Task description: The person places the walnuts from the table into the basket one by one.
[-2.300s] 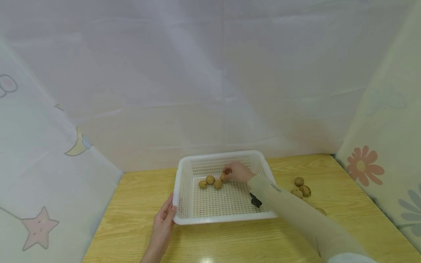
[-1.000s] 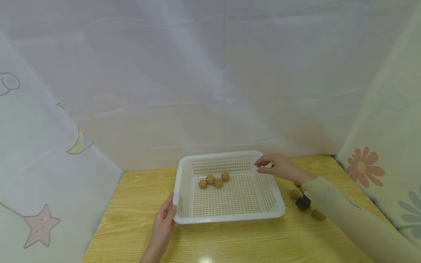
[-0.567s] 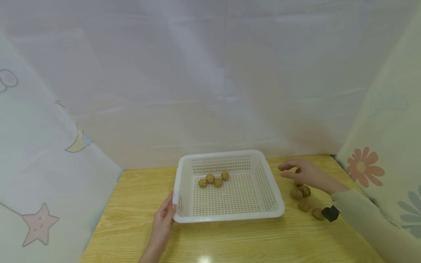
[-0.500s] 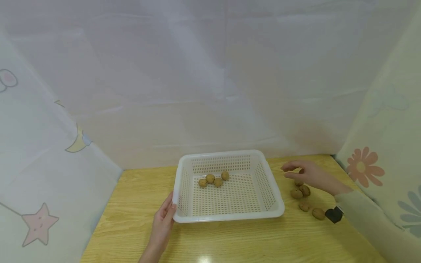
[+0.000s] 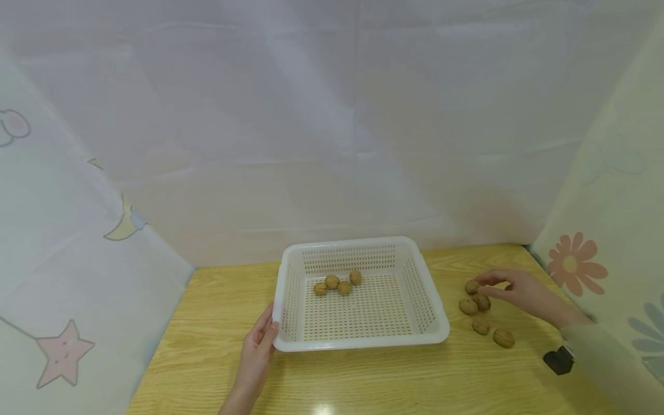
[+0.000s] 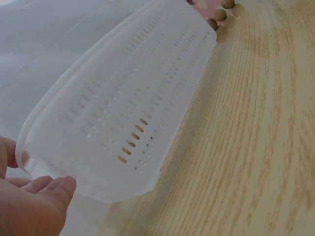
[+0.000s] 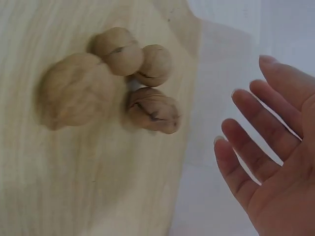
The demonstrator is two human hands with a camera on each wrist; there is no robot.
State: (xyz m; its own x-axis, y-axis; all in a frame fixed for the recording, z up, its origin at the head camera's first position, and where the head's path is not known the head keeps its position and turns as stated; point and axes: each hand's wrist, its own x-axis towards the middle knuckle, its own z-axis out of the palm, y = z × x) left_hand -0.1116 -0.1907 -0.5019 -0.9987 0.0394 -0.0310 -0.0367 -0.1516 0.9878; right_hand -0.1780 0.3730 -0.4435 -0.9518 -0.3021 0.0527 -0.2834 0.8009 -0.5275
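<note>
Our left hand pinches the white basket; to its right, our right hand spreads its fingers near loose walnuts. They look light, hard, best held round the sides.

Blurry walnut and edge-cropped right grip in the right wrist view
</note>
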